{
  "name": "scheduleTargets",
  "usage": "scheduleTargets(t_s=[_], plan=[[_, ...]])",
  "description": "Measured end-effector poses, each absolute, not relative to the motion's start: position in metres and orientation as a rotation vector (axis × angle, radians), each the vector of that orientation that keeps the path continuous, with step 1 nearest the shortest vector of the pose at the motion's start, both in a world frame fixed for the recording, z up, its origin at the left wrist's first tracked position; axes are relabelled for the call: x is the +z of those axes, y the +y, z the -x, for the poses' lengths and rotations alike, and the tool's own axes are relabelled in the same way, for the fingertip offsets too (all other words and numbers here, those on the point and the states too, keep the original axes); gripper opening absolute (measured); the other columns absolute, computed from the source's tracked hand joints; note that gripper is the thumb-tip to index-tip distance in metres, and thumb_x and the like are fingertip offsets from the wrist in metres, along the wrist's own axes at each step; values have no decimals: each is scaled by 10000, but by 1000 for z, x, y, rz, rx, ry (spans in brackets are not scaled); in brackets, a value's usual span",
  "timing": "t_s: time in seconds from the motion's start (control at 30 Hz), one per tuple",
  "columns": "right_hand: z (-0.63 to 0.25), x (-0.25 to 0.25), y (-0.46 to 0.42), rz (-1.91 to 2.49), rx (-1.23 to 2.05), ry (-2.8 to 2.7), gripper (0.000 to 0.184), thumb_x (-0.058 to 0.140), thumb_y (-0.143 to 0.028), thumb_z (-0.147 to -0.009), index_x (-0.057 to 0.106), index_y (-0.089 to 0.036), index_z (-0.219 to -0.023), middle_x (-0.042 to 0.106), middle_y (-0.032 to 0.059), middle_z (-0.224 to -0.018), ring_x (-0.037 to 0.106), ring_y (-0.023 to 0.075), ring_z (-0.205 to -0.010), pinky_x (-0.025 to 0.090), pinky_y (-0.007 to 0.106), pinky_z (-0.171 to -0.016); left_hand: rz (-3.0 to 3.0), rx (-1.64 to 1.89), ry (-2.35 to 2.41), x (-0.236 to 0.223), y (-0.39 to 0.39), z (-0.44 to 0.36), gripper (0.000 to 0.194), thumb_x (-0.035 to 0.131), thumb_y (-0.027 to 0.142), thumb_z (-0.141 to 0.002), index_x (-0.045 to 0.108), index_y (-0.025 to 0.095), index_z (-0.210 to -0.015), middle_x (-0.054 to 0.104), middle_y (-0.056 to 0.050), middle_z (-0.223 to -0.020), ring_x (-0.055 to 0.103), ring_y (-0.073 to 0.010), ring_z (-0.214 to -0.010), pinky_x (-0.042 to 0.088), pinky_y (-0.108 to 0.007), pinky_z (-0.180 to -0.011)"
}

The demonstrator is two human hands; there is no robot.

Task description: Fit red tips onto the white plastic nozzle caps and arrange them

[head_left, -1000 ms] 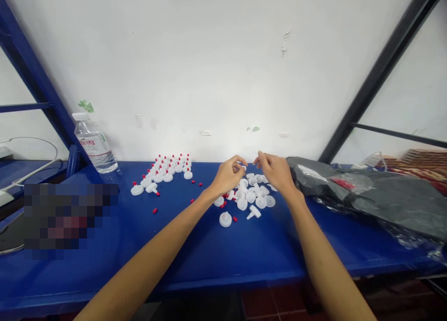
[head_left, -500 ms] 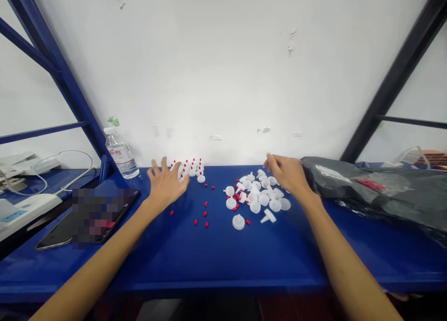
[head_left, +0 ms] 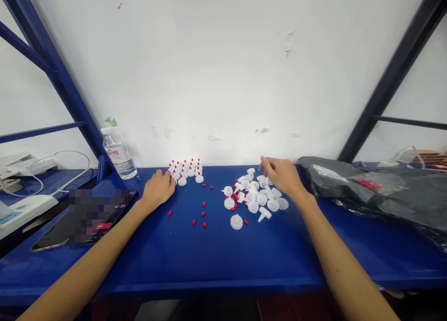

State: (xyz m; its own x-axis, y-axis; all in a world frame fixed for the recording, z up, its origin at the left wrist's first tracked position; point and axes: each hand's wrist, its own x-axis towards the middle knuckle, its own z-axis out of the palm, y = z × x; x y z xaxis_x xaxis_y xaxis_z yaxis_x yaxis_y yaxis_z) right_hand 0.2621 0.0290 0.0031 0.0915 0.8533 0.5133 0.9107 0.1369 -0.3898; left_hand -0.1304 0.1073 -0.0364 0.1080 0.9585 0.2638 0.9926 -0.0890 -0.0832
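My left hand rests at the left edge of a tight group of white spout caps with red tips, standing upright by the wall. Its fingers are bent and drawn together; whatever lies under them is hidden. My right hand hovers by the back right of a loose pile of white spout caps, fingers curled in, with nothing visible in them. Small red tips lie scattered between the two groups, and more are mixed into the pile. One white spout cap stands in front of the pile.
A water bottle stands at the back left. Nearer, two phones lie on the blue table. A dark grey plastic bag lies at the right, with a clear bag of red pieces on it.
My left hand has come down from a spread pose over the upright caps to their left edge, its fingers now bent together. My right hand has stayed near the pile with little change.
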Motion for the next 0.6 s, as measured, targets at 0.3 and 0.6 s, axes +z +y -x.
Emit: scheduleTargets(t_s=[0.3, 0.6], plan=[[-259, 1, 30, 1710, -109, -1776, 507, 367, -457, -1041, 756, -250, -789, 721, 11, -652, 647, 194, -643, 335, 295, -617, 2249, -253, -1937, -33, 113, 137, 497, 243, 422, -1001, 662, 156, -975, 716, -188, -1027, 687, -349, -957, 479, -392, -790], [-259, 0, 29, 1697, -89, -1790, 497, 371, -455, -1041, 747, -259, -781, 703, -2, -618, 638, 189, -623, 323, 287, -609, 2304, -482, -1995, -31, 114, 146, 561, 299, 549, -979, 612, 208, -661, 720, -155, -783, 680, -327, -805, 374, -322, -656]])
